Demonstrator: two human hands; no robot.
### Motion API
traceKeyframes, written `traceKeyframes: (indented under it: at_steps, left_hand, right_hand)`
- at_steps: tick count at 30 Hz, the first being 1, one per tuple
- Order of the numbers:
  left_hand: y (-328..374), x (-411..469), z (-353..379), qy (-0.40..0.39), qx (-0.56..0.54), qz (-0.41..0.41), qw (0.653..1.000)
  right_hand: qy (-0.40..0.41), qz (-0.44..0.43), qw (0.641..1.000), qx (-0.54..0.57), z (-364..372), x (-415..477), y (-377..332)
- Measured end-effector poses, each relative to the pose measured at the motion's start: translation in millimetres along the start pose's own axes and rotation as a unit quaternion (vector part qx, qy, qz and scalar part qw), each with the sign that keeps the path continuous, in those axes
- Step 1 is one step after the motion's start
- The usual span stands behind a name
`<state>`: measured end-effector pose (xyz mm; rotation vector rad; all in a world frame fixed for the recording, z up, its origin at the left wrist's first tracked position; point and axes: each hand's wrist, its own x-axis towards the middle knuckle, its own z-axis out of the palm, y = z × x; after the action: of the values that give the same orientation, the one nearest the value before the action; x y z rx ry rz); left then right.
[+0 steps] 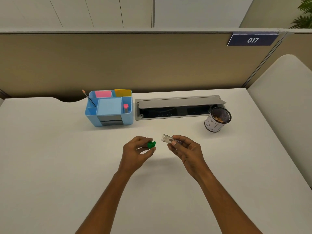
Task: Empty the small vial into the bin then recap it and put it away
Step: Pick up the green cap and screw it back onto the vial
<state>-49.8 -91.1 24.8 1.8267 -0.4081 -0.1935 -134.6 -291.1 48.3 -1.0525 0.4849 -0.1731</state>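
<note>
My right hand [184, 147] holds a small clear vial [167, 138] on its side above the white desk, its uncapped mouth pointing left. The vial looks empty. My left hand [137, 150] pinches the green cap [151, 144] between thumb and fingers, a short gap left of the vial's mouth. The bin [217, 119], a black mesh cup with a white paper wrap, stands at the back right and has brownish bits inside.
A blue desk organiser [109, 108] with sticky notes, a pencil and a drawer stands at the back left of centre. An open cable tray [177, 108] with a raised grey lid lies between it and the bin. A partition wall runs behind the desk.
</note>
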Motion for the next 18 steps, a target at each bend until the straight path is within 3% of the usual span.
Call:
traceKeyframes:
  at_steps: [18]
  left_hand:
    - [42, -25, -72, -0.028, -0.018, -0.069, 0.997]
  right_hand:
    - [-0.071, 0.016, 0.995, -0.064, 51, -29, 15]
